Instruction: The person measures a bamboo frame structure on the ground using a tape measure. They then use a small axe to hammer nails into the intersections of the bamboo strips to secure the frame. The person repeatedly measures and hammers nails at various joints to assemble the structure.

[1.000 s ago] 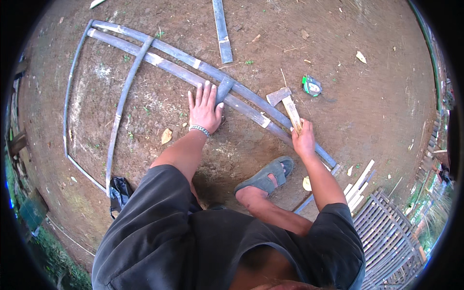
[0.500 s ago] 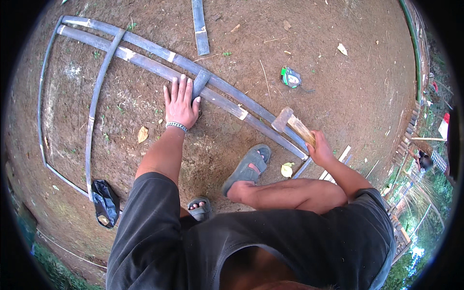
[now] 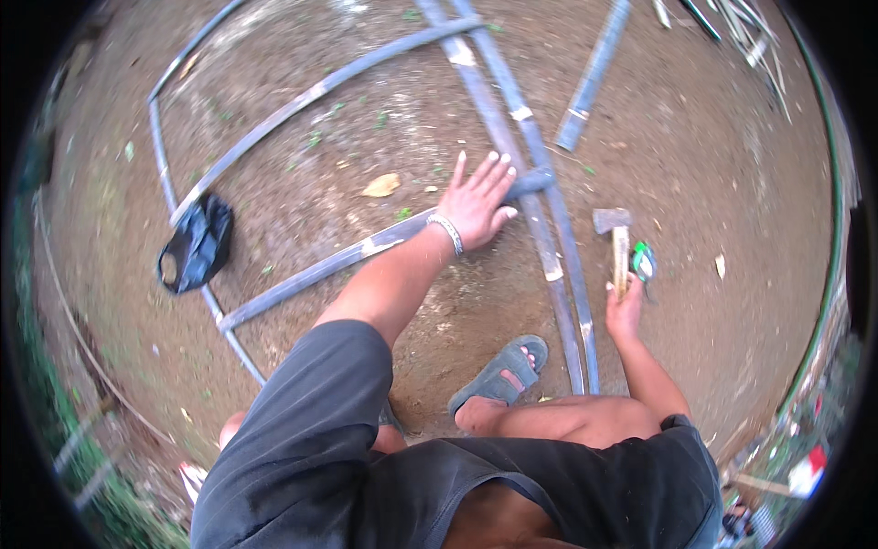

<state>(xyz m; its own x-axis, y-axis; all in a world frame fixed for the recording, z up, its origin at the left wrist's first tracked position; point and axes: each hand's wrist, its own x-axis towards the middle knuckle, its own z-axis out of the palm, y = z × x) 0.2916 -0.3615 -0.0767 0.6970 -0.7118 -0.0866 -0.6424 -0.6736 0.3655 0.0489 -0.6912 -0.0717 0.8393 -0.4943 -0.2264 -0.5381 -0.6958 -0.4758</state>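
Observation:
My left hand lies with fingers spread over a crosspiece strip, close to where it meets two long grey bamboo-like strips. Whether the palm presses on the strip or hovers just above it, I cannot tell. On the right, my right hand is closed around the wooden handle of a hammer, whose blocky, worn head points away from me. Just right of the handle is a green and grey tape measure on the dirt.
Another curved crosspiece spans the frame farther off. A black plastic bag sits at the frame's left side. One loose strip lies beyond the joint, and thin sticks are piled far right. My sandalled foot stands near the long strips.
My view has turned left, so the frame appears rotated clockwise. The hammer has come away from over the long strips to beside the tape measure. My left hand stays by the joint, fingers more spread.

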